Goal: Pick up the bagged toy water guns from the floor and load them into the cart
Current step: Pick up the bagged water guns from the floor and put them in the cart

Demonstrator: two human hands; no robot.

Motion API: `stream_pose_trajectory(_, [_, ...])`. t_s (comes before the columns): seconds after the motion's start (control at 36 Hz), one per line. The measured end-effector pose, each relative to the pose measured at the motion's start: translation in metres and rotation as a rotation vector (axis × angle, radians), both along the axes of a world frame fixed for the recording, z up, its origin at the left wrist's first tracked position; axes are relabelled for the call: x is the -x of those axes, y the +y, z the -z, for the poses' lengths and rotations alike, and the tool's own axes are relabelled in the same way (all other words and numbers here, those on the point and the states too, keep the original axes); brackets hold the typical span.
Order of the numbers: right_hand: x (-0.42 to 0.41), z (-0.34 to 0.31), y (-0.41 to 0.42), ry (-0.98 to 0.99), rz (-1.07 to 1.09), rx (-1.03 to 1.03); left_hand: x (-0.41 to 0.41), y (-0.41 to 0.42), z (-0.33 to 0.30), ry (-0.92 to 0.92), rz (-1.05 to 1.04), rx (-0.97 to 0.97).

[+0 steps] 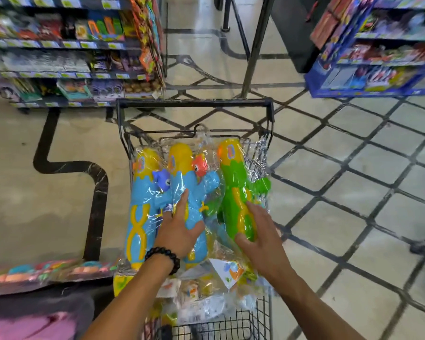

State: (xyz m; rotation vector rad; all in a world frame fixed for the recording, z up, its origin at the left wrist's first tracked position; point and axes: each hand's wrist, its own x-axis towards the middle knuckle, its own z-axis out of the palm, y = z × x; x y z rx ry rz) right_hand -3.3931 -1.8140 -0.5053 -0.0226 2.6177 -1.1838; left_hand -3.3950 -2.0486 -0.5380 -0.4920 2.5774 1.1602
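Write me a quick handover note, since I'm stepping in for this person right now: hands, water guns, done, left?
Left hand: flat on the middle blue bagged water gun.
Right hand: fingers curled around the green bagged water gun.
Both guns, plus another blue bagged water gun, lie on top of the wire cart.
Done: three guns loaded.
Left: settle them; more bagged toys lie at lower left.

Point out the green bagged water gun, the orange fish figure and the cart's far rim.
green bagged water gun (233, 177), head view, on its green body above the yellow handle.
orange fish figure (200, 165), head view, on the fish's body.
cart's far rim (194, 103), head view, on the black top bar.
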Motion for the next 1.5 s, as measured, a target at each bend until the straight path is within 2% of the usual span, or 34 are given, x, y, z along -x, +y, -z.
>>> stream_pose_trajectory(0.5, [0.001, -0.013, 0.01, 0.037, -0.043, -0.039, -0.023, -0.004, -0.035, 0.005, 0.112, 0.155])
stream_pose_trajectory(0.58, [-0.005, -0.023, 0.013, 0.057, -0.054, -0.039, -0.03, 0.001, -0.043, 0.017, 0.126, 0.252])
stream_pose_trajectory(0.78, [-0.025, -0.058, 0.03, 0.183, -0.167, -0.047, -0.054, 0.02, -0.09, 0.124, 0.173, 0.443])
stream_pose_trajectory(0.97, [-0.053, -0.111, 0.061, 0.267, -0.281, -0.048, -0.088, 0.048, -0.16, 0.198, 0.204, 0.53])
stream_pose_trajectory(1.14, [-0.07, -0.15, 0.092, 0.365, -0.312, -0.066, -0.116, 0.078, -0.212, 0.327, 0.243, 0.536])
stream_pose_trajectory(1.31, [-0.085, -0.168, 0.117, 0.422, -0.295, -0.039, -0.127, 0.104, -0.236, 0.435, 0.292, 0.49])
stream_pose_trajectory(1.5, [-0.092, -0.194, 0.135, 0.456, -0.139, -0.067, -0.093, 0.124, -0.256, 0.56, 0.434, 0.388])
